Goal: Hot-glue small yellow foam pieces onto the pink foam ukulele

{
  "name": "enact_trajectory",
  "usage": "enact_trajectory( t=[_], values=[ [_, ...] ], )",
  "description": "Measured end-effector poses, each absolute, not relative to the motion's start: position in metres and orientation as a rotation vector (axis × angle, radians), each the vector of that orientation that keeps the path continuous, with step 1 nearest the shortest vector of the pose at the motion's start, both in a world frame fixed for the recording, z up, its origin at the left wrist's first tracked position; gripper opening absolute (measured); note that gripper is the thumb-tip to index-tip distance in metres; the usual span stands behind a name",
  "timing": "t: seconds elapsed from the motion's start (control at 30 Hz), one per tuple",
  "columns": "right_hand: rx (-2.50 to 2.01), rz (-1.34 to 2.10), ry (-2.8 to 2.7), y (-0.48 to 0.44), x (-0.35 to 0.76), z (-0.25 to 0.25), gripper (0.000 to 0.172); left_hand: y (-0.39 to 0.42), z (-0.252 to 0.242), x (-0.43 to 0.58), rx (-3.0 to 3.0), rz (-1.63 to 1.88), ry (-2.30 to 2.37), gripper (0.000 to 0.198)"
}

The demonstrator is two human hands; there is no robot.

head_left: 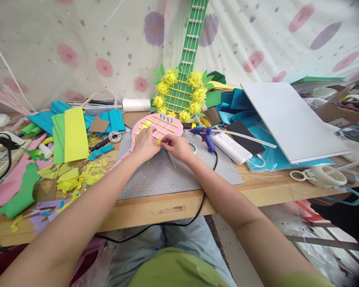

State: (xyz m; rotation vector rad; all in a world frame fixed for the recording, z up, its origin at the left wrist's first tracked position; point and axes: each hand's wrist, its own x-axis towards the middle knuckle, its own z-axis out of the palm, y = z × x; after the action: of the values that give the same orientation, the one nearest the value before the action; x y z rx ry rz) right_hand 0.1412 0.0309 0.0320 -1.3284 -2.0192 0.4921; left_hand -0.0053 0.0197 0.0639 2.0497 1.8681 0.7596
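A pink paper guitar lies on the grey cutting mat, its neck pointing toward the lower left. Yellow strips, white strings and small blue pegs cross its body. My left hand rests over the body with curled fingers, gripping at its near edge. My right hand is closed in a pinch right beside it. Between the fingertips of both hands shows a small yellow paper piece. Behind, a green paper guitar ringed with yellow paper flowers stands upright against the patterned curtain.
A blue glue gun lies right of my hands, its black cord hanging over the table edge. Beyond it are a white power strip and a large white board. Yellow paper scraps and coloured crepe paper cover the left side.
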Motion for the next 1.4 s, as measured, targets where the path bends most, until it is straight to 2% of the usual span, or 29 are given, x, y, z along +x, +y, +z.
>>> enact_trajectory(
  t=[0.2, 0.37, 0.57, 0.7, 0.93, 1.03, 1.23, 1.4],
  values=[
    [-1.332, 0.455, -2.084, 0.028, 0.142, 0.034, 0.016, 0.022, 0.059, -0.001, 2.101, 0.666, 1.981, 0.05],
    [-1.272, 0.405, -2.148, 0.029, 0.143, 0.03, 0.024, 0.026, 0.059, -0.006, 2.026, 0.7, 1.918, 0.059],
    [-1.249, 0.391, -2.168, 0.027, 0.146, 0.029, 0.037, 0.026, 0.059, -0.008, 1.976, 0.716, 1.927, 0.054],
    [-1.256, 0.376, -2.19, 0.025, 0.146, 0.03, 0.039, 0.026, 0.057, -0.005, 1.996, 0.722, 1.914, 0.058],
    [-1.292, 0.387, -2.18, 0.022, 0.144, 0.032, 0.038, 0.023, 0.065, 0.0, 1.906, 0.751, 1.933, 0.055],
    [-1.285, 0.409, -2.163, 0.022, 0.145, 0.031, 0.036, 0.024, 0.064, -0.005, 1.845, 0.849, 1.827, 0.055],
    [-1.232, 0.412, -2.148, 0.022, 0.149, 0.027, 0.037, 0.038, 0.049, -0.028, 1.579, 1.195, 1.697, 0.034],
    [-1.211, 0.372, -2.228, 0.02, 0.148, 0.028, 0.036, 0.035, 0.047, -0.035, 1.634, 1.338, 1.679, 0.029]
  ],
)
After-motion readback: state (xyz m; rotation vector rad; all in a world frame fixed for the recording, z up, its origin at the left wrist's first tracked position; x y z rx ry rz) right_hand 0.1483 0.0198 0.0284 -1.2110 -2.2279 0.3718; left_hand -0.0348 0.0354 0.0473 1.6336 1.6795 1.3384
